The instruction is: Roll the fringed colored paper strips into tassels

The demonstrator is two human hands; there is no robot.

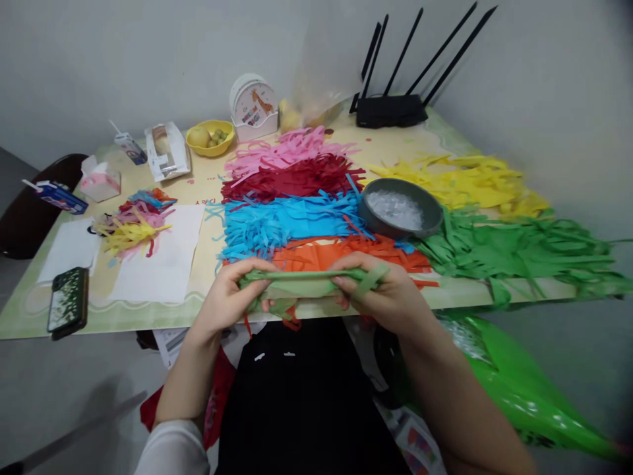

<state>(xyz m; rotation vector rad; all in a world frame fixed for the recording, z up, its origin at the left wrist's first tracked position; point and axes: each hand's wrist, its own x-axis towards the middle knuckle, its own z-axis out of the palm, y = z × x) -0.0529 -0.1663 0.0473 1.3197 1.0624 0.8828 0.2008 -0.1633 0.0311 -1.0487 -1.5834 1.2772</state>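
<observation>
Between my two hands a green fringed paper piece [301, 285] is stretched sideways over the table's front edge. My left hand [237, 293] pinches its left end, and my right hand [370, 290] grips its right end, where a loose strip curls over the fingers. Just behind lies orange fringe [316, 254], partly hidden by the hands. Beyond it come blue fringe [297, 218], dark red fringe [297, 179] and pink fringe [297, 148]. More green fringe [519, 247] spreads to the right, with yellow fringe [484, 181] behind it.
A grey bowl [435, 214] of clear small pieces stands right of the blue fringe. A black router [390, 111] sits at the back. On the left are a phone [69, 300], white paper [163, 264], a multicoloured fringe bundle [133, 227], a yellow fruit bowl [212, 150] and drink cartons [62, 196].
</observation>
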